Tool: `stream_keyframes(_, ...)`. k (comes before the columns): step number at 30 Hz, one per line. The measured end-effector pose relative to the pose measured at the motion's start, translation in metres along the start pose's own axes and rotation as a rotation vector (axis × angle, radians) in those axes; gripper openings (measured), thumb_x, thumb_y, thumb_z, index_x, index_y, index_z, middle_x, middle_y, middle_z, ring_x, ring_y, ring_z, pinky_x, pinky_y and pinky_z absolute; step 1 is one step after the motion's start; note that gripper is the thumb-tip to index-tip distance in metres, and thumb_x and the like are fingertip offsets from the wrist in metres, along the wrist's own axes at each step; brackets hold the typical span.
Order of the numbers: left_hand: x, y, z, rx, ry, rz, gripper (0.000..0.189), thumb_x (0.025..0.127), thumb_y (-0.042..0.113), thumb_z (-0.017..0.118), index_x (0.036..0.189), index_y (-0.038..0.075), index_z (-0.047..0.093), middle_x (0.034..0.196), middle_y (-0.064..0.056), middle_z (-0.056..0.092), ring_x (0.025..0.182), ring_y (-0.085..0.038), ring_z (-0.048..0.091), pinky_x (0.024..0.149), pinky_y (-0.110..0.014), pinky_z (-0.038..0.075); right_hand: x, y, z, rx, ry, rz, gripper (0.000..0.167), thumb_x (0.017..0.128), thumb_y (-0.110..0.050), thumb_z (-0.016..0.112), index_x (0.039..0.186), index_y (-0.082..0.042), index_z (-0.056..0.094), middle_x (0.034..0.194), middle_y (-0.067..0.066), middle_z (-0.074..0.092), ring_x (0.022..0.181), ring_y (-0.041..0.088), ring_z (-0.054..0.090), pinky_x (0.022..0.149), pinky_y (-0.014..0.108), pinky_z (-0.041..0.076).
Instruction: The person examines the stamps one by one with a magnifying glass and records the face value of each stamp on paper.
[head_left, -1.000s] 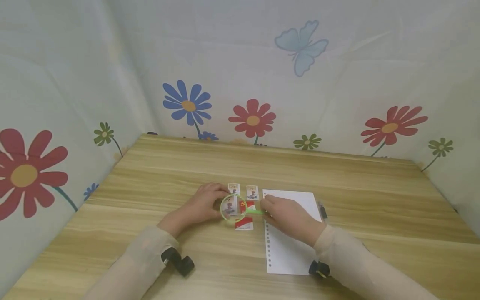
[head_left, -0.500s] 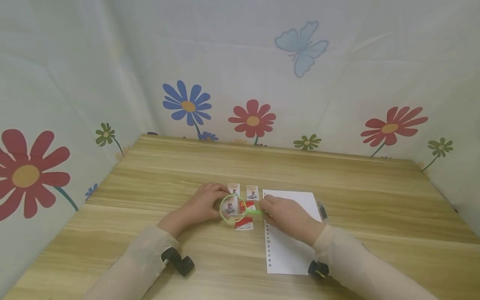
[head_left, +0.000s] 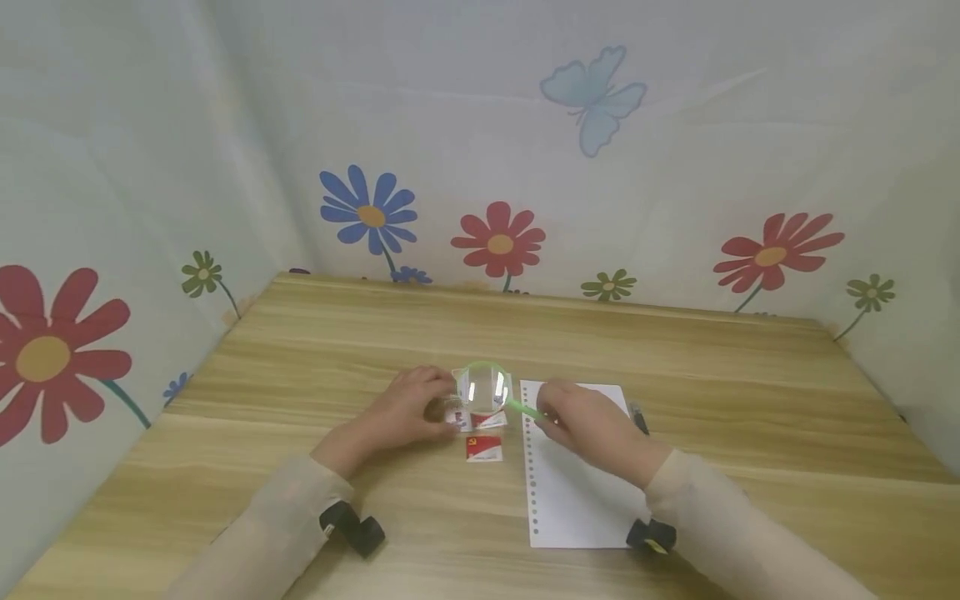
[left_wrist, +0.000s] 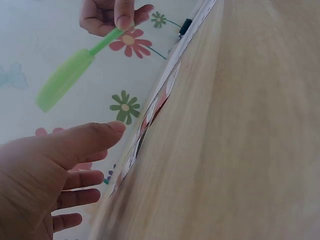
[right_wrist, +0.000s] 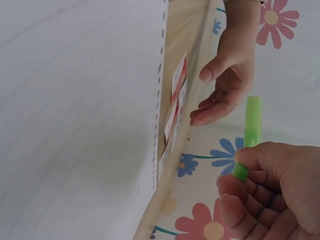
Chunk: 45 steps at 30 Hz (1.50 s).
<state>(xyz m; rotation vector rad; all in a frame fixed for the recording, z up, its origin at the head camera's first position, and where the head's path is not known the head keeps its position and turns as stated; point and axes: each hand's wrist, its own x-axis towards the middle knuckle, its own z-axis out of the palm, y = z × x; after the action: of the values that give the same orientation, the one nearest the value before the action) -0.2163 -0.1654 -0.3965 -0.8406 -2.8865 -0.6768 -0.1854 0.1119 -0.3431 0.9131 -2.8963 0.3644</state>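
Note:
In the head view my right hand [head_left: 596,429] pinches the handle of a green magnifying glass [head_left: 525,408] between thumb and fingers. Its round lens covers part of a group of small stamp-like paper pieces and shows bright glare. One red and white piece [head_left: 484,448] lies uncovered at the near side, another red one [head_left: 491,420] just below the lens. Beside the group's left edge is my left hand [head_left: 405,408], its fingers loosely bent and holding nothing. The left wrist view shows the green rim [left_wrist: 65,80] raised above the table, apart from my left thumb.
A white sheet with punched holes [head_left: 577,492] lies on the wooden table [head_left: 360,325], right of the paper pieces and under my right hand. A dark-capped pen [head_left: 639,418] rests at the sheet's right edge. Flower-printed cloth [head_left: 675,167] hangs behind the table.
The magnifying glass has moved away from me and slightly right, from the left middle piece to the far pieces, and its handle now slants. My left hand has stayed almost in place.

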Motion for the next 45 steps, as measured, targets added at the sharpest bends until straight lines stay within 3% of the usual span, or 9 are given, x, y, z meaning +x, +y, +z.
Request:
stream_keyframes(5, 0.0, 0.01, -0.004, 0.002, 0.032, -0.009, 0.042, 0.08, 0.032, 0.076, 0.117, 0.015, 0.066, 0.127, -0.007, 0.06, 0.123, -0.028, 0.05, 0.109, -0.051, 0.036, -0.005, 0.007, -0.006, 0.063, 0.016, 0.03, 0.009, 0.086, -0.013, 0.07, 0.091, -0.013, 0.062, 0.08, -0.005, 0.059, 0.069, 0.007, 0.05, 0.063, 0.019, 0.048)
stream_keyframes(13, 0.001, 0.029, -0.003, -0.017, 0.086, -0.048, 0.051, 0.078, 0.033, 0.078, 0.124, 0.016, 0.064, 0.129, -0.004, 0.059, 0.126, -0.027, 0.047, 0.109, -0.05, 0.037, -0.015, 0.023, -0.014, 0.185, 0.081, 0.043, 0.007, 0.086, -0.007, 0.067, 0.087, -0.008, 0.06, 0.074, -0.001, 0.057, 0.067, 0.009, 0.048, 0.058, 0.02, 0.045)
stream_keyframes(22, 0.008, 0.049, 0.009, -0.007, 0.139, -0.047, 0.058, 0.076, 0.037, 0.079, 0.127, 0.015, 0.062, 0.13, -0.004, 0.059, 0.127, -0.026, 0.048, 0.11, -0.049, 0.037, -0.034, 0.045, -0.022, 0.256, 0.104, 0.168, 0.007, 0.088, -0.008, 0.065, 0.091, -0.004, 0.06, 0.082, 0.005, 0.064, 0.073, 0.013, 0.057, 0.064, 0.026, 0.051)
stream_keyframes(29, 0.016, 0.06, 0.019, -0.012, 0.126, -0.03, 0.058, 0.079, 0.036, 0.078, 0.13, 0.018, 0.059, 0.132, -0.002, 0.057, 0.126, -0.024, 0.047, 0.109, -0.047, 0.04, -0.05, 0.061, -0.029, 0.309, 0.108, 0.288, 0.008, 0.088, -0.007, 0.065, 0.091, -0.002, 0.06, 0.081, 0.006, 0.065, 0.072, 0.014, 0.057, 0.059, 0.024, 0.049)
stream_keyframes(36, 0.023, 0.069, 0.028, -0.018, 0.121, 0.04, 0.057, 0.08, 0.035, 0.075, 0.128, 0.008, 0.06, 0.128, -0.011, 0.059, 0.123, -0.03, 0.05, 0.108, -0.05, 0.038, -0.071, 0.078, -0.03, 0.27, 0.169, 0.336, 0.008, 0.087, -0.007, 0.065, 0.088, 0.0, 0.061, 0.079, 0.007, 0.066, 0.07, 0.015, 0.053, 0.057, 0.024, 0.043)
stream_keyframes(45, 0.031, 0.078, 0.039, 0.0, 0.086, 0.068, 0.065, 0.077, 0.045, 0.076, 0.13, 0.012, 0.058, 0.132, -0.009, 0.057, 0.127, -0.028, 0.047, 0.112, -0.048, 0.033, -0.094, 0.101, -0.026, 0.275, 0.127, 0.425, 0.016, 0.089, -0.011, 0.062, 0.093, 0.004, 0.06, 0.083, 0.012, 0.066, 0.072, 0.017, 0.057, 0.058, 0.027, 0.047)
